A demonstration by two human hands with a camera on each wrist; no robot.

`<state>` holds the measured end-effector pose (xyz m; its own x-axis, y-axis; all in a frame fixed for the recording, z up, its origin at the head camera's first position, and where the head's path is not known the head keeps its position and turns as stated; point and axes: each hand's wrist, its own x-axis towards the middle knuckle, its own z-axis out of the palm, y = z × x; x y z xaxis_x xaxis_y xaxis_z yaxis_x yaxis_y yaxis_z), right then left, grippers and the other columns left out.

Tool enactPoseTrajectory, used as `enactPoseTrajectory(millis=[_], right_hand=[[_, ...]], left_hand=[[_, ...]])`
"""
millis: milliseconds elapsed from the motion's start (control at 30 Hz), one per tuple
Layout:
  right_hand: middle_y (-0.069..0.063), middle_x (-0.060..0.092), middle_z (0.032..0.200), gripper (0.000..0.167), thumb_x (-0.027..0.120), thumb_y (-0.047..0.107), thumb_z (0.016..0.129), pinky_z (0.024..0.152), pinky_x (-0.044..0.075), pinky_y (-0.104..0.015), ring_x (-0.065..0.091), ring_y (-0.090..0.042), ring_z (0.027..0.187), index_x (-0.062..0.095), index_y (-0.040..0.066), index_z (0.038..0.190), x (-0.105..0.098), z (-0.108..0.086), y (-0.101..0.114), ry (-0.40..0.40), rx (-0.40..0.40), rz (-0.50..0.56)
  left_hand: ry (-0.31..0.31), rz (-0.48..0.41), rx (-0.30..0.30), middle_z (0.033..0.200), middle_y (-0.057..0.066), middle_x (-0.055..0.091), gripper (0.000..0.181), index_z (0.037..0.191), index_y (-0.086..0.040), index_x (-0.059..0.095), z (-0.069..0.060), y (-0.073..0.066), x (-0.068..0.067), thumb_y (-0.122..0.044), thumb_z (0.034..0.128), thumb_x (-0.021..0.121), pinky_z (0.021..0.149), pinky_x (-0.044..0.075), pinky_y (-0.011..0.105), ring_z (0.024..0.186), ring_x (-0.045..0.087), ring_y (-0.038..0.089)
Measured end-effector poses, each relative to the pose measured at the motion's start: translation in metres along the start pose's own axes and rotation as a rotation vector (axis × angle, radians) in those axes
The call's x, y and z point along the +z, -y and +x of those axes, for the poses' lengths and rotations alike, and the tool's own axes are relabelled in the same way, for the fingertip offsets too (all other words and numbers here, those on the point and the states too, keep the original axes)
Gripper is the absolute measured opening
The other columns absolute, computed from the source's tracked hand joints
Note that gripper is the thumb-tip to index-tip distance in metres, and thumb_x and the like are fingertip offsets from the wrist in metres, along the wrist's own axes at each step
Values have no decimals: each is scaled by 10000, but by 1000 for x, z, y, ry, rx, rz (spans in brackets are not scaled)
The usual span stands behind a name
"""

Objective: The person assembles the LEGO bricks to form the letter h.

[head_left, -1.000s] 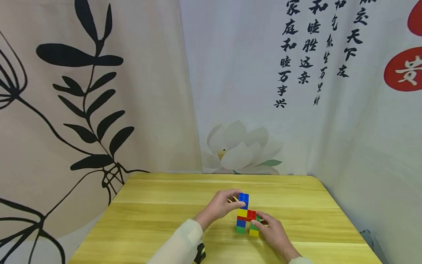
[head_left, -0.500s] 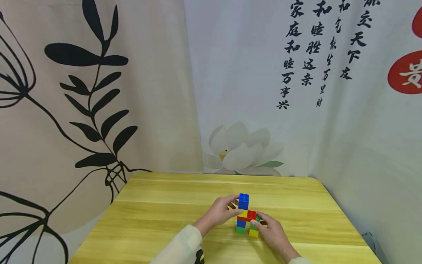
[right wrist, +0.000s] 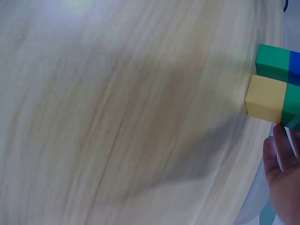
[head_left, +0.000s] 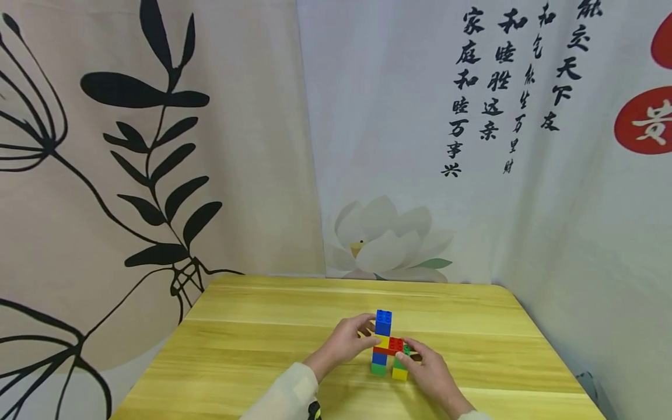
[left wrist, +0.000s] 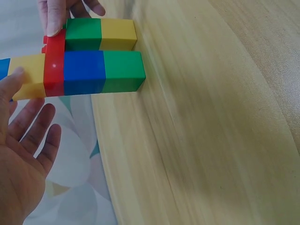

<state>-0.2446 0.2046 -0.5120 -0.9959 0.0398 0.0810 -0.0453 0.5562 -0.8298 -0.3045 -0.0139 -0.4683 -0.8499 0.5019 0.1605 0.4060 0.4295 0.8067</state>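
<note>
A structure of joined toy building bricks stands in front of me. In the head view its left column has a blue brick on top, a yellow brick below, then a red brick bridging to the right, with blue and green under it. The shorter right column has a green brick over a yellow foot. My left hand holds the upper column, thumb on the yellow brick and fingers behind. My right hand grips the right side, its thumb against the red brick; some fingertips are hidden behind.
The bricks rest on a wooden table. Behind it hangs a printed curtain with plant drawings and writing. A dark band shows at the left sleeve.
My left thumb has come down from the top blue brick to the yellow one. The structure has shifted slightly left with both hands. The right hand keeps its grip.
</note>
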Motion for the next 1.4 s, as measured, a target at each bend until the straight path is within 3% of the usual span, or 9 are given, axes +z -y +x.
enactPoseTrajectory(millis=[300, 400, 567, 833, 1033, 1400], right_hand=[[-87, 673, 1122, 503, 670, 335, 957, 769, 557, -374, 643, -213, 951, 603, 9, 1334, 3, 1, 2, 3, -17, 45], [-79, 673, 1121, 491, 656, 336, 966, 767, 555, -368, 637, -201, 946, 605, 16, 1334, 3, 1, 4, 7, -17, 39], [-89, 673, 1138, 464, 640, 292, 982, 782, 558, -386, 638, -208, 955, 585, 37, 1366, 4, 3, 3, 8, -25, 30], [-177, 647, 1203, 490, 650, 65, 955, 811, 568, -399, 649, -279, 1000, 533, 90, 1430, 4, 4, 2, 17, -45, 53], [-232, 599, 1267, 587, 643, -48, 913, 780, 572, -375, 636, -302, 1023, 501, 109, 1460, 4, 6, 2, 41, -32, 60], [-230, 557, 1340, 663, 638, -96, 882, 731, 561, -305, 610, -272, 1028, 488, 153, 1478, 6, 6, 1, 61, -25, 78]], left_hand=[[-52, -59, -44, 1061, -47, 666, 475, 1370, -147, 550, 0, 7, 1, -252, 937, 713, 819, 554, 324, 913, 610, 105], [-75, -70, -32, 1068, -28, 674, 464, 1357, -143, 545, 0, 11, 2, -251, 937, 712, 822, 561, 344, 915, 620, 120], [-35, 4, -19, 1113, 3, 690, 612, 1482, -145, 430, -1, 20, 9, -196, 939, 707, 887, 546, 385, 949, 640, 118], [-7, 53, -60, 1170, 5, 660, 849, 1580, -332, 235, -1, 24, 15, -88, 921, 709, 944, 518, 405, 1028, 628, 153], [1, 43, -81, 1178, 2, 645, 903, 1583, -362, 203, -1, 24, 14, -48, 908, 714, 938, 523, 390, 1048, 623, 171], [23, 42, -75, 1145, 9, 653, 935, 1586, -351, 199, 0, 27, 13, 23, 893, 704, 932, 527, 398, 1021, 639, 178]])
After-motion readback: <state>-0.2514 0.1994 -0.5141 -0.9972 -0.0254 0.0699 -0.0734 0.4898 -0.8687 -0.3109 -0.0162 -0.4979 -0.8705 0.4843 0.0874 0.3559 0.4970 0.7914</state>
